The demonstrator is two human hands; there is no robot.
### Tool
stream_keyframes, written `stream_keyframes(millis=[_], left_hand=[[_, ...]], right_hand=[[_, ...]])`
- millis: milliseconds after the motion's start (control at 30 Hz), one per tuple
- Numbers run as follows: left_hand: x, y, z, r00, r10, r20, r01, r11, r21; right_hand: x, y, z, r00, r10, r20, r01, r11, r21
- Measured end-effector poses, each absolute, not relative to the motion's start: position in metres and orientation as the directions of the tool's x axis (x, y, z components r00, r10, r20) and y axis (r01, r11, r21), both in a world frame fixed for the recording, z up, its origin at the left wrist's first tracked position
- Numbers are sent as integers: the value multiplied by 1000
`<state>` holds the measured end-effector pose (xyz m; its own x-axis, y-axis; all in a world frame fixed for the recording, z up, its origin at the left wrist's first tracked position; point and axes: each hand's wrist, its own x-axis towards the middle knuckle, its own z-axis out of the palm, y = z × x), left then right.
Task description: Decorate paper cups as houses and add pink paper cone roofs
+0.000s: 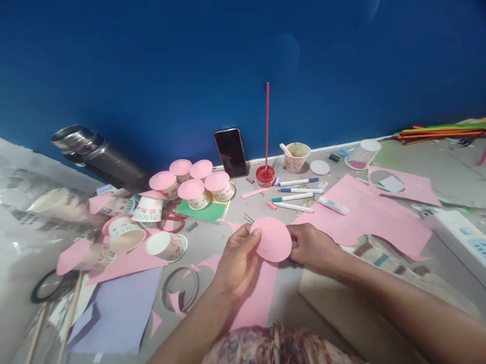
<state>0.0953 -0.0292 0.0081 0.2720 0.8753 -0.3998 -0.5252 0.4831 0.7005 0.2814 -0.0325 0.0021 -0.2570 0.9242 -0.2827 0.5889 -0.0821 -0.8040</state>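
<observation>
A pink paper circle [271, 239] is held up between both of my hands just above the table. My left hand [238, 259] pinches its left edge with thumb and fingers closed on it. My right hand [310, 245] grips its right edge, fingers curled. Under the hands lies a pink paper offcut [258, 298]. A large pink sheet [370, 214] with a curved cut-out lies to the right.
Several paper cups capped with pink circles [194, 182] cluster at the left, with red scissors [172, 222] among them. Markers [294, 195], a glue tube [334, 206], a red paint lid with an upright stick [265, 175], a phone [230, 152], a steel flask [99, 154] and a lilac sheet [120, 311] lie around.
</observation>
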Motion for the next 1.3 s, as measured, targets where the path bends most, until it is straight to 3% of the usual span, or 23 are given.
stream_keyframes(millis=[133,267,500,633,733,867,967,1100,1200,1300], left_hand=[[97,-29,7,199,898,-393,-532,436,726],[96,-28,2,173,895,-412,-509,439,740],[83,-19,-2,-104,960,-260,-331,213,919],[81,-16,0,-29,942,-335,-385,299,873],[81,-19,-1,-47,956,-291,-350,257,901],[79,-25,2,-124,992,25,-64,-33,997],[78,-29,6,-93,948,305,89,-298,951],[78,-32,4,104,866,490,192,-501,844],[80,-33,-2,196,790,581,252,-613,748],[83,-34,-5,157,788,596,261,-615,744]], right_hand=[[284,-32,-8,-243,951,-192,604,-6,-797],[288,-32,-18,-287,951,-116,704,127,-699],[288,-32,-13,-258,945,-203,917,174,-358],[293,-32,-13,-266,928,-262,880,123,-458],[297,-33,-13,-281,929,-240,824,105,-557],[295,-36,-15,-293,956,-13,689,202,-696],[291,-37,-17,-269,933,238,505,348,-790],[291,-34,-17,-136,793,594,489,575,-656],[296,-33,-11,-63,689,722,553,627,-549],[299,-33,-3,-34,615,787,558,665,-496]])
